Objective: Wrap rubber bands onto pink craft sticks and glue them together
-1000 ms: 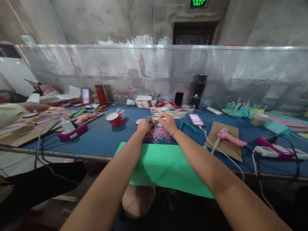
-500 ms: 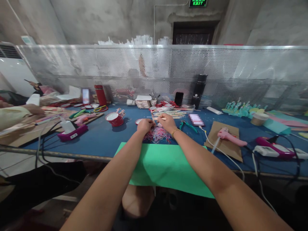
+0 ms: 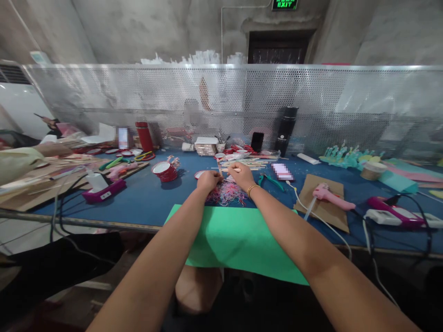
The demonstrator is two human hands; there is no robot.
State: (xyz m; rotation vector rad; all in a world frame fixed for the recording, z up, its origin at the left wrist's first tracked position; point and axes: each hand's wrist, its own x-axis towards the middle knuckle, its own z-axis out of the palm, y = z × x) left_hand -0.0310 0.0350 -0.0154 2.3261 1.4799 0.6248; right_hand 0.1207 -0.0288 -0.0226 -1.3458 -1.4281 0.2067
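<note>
My left hand (image 3: 208,181) is closed in a pinch above the near middle of the table. My right hand (image 3: 241,175), with a gold bracelet at the wrist, is closed close beside it. What the fingertips hold is too small to make out; a thin pale strip (image 3: 219,166) shows between the hands. Under both hands lies a heap of pink, purple and white threads (image 3: 229,193). A green sheet (image 3: 238,240) hangs over the table edge and my lap. Behind the hands lie several thin pale sticks (image 3: 247,163).
Teal pliers (image 3: 272,182) and a phone (image 3: 282,171) lie to the right. Farther right, a pink glue gun (image 3: 332,197) rests on cardboard (image 3: 300,208) with trailing cables. At left stand a red-sided roll (image 3: 165,172) and a purple power strip (image 3: 104,192). A co-worker's sleeve (image 3: 20,165) reaches in.
My hands stay in nearly the same place, with only slight finger movement. At far left, the co-worker's arm has stretched farther forward over the table.
</note>
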